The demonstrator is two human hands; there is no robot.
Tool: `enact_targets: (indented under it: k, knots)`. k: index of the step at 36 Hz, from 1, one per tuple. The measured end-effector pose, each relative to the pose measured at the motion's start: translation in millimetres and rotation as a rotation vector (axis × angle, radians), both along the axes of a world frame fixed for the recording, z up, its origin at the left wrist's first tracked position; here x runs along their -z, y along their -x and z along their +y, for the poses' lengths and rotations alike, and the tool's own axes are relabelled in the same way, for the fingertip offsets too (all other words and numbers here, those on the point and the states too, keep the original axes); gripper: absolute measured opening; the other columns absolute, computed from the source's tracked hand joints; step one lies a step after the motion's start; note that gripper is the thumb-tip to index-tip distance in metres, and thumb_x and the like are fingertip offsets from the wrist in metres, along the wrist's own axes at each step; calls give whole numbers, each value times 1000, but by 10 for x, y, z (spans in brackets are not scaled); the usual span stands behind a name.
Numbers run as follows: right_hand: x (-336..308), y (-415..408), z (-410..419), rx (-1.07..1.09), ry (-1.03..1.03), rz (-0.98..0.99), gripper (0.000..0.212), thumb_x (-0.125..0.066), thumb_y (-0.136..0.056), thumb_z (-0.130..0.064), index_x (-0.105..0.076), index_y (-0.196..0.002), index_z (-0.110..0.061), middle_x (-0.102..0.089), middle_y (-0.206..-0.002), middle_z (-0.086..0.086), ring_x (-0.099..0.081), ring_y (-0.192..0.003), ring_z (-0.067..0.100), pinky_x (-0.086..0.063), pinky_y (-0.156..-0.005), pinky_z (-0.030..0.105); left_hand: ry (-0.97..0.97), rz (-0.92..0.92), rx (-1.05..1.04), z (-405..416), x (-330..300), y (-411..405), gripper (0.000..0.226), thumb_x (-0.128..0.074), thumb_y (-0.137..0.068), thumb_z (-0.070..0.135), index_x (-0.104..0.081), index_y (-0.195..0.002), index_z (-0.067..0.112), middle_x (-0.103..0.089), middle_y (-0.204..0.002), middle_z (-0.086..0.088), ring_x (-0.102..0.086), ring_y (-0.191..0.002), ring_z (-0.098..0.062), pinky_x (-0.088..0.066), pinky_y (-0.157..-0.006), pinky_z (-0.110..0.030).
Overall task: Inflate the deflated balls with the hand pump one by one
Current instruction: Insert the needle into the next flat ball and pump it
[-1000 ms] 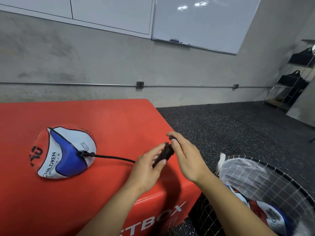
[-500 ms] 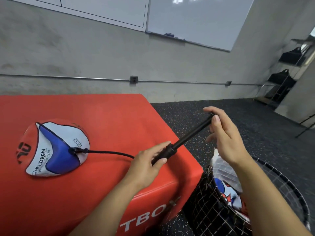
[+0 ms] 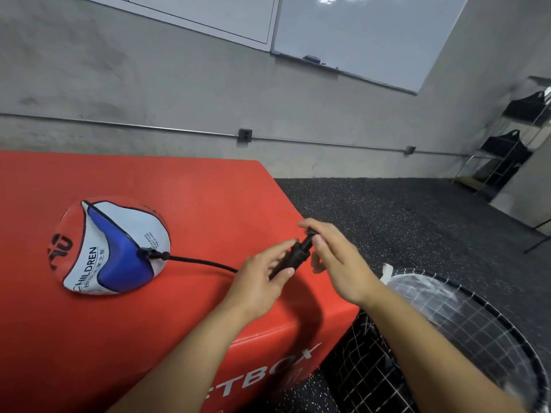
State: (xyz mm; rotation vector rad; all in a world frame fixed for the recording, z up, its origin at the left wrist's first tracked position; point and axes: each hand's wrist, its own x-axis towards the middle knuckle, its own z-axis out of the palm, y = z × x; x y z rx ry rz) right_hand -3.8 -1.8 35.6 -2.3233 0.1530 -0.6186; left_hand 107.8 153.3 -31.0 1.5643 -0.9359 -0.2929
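Observation:
A deflated red, white and blue ball [image 3: 110,245] lies sunken on the red padded box [image 3: 193,198]. A black hose [image 3: 202,262] runs from its valve to a black hand pump [image 3: 293,256]. My left hand [image 3: 262,275] grips the pump barrel near the box's right edge. My right hand [image 3: 334,257] holds the pump handle, which sits pushed in close to the barrel.
A black wire-mesh basket [image 3: 465,317] stands on the floor at the right of the box, lined with white netting. Dark speckled floor [image 3: 402,216] stretches beyond. A grey wall with a whiteboard [image 3: 366,34] is behind; a shelf with black bags [image 3: 512,144] stands far right.
Half a second ago the pump handle was drawn far out to the upper right; my right hand has pushed it back in toward the barrel. My left hand kept its grip.

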Motion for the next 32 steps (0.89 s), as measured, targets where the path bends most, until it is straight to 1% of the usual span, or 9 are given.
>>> enact_targets:
  k: [3, 8, 11, 15, 18, 23, 25, 30, 32]
  knots:
    - [52, -2, 22, -20, 3, 16, 37, -43, -111, -25, -58, -139, -44, -54, -111, -16, -64, -71, 25, -56, -78, 34, -4, -8, 1, 16, -18, 27, 66, -69, -97, 2, -53, -134, 54, -70, -134, 0, -61, -125, 6, -45, -107, -15]
    - [57, 56, 62, 16, -32, -33, 38, -46, -110, -28, -60, -141, -44, -54, -107, -23, -63, -70, 25, -58, -80, 43, -9, 5, 11, 21, -28, 69, 62, -68, -98, 4, -54, -141, 46, -69, -137, 2, -59, -128, 5, -44, -107, -14]
    - [-4, 109, 18, -6, -30, 2, 38, -49, -110, -27, -59, -143, -42, -55, -109, -23, -63, -74, 21, -58, -80, 41, -6, -8, 10, 18, -47, 88, 61, -67, -98, 2, -55, -141, 43, -69, -135, 4, -59, -126, 8, -43, -105, -11]
    - [-99, 222, -68, 9, -80, -22, 38, -51, -106, -30, -60, -142, -41, -59, -107, -12, -63, -74, 18, -57, -74, 32, -12, -42, 19, 9, -42, 124, 63, -68, -97, 3, -56, -138, 49, -71, -131, 8, -62, -123, 7, -47, -110, -20]
    - [-240, 310, -171, 48, -175, -132, 38, -52, -102, -27, -60, -138, -36, -65, -106, -7, -57, -72, 14, -52, -71, 28, -37, -70, 28, 0, -18, 136, 60, -66, -95, 14, -57, -141, 52, -72, -131, 13, -63, -125, 3, -47, -113, -28]
    - [-466, 498, -370, 127, -255, -338, 36, -52, -108, -7, -65, -129, -33, -65, -117, 19, -52, -74, 21, -52, -70, 42, -111, -130, 19, -22, 5, 153, 59, -61, -91, 33, -51, -141, 61, -71, -128, 22, -62, -126, 1, -50, -112, -40]
    - [-496, 517, -390, 182, -258, -367, 36, -50, -109, -8, -66, -129, -34, -63, -113, 23, -51, -73, 22, -51, -72, 44, -120, -142, 20, -30, 10, 143, 59, -60, -91, 34, -50, -142, 61, -71, -128, 22, -63, -127, -1, -50, -111, -42]
    - [-363, 261, -228, 317, -125, -382, 33, -44, -112, -26, -59, -136, -43, -63, -122, 6, -59, -75, 17, -56, -70, 43, -90, -118, -3, -23, 23, 96, 60, -62, -89, 31, -50, -140, 60, -72, -127, 19, -64, -123, 2, -51, -110, -38]
    - [-289, 134, -143, 317, -63, -336, 32, -44, -110, -35, -57, -139, -43, -61, -123, -2, -64, -84, 20, -58, -80, 49, -71, -92, -17, -15, 21, 68, 61, -63, -89, 30, -49, -139, 61, -73, -126, 17, -64, -121, 3, -51, -109, -34]
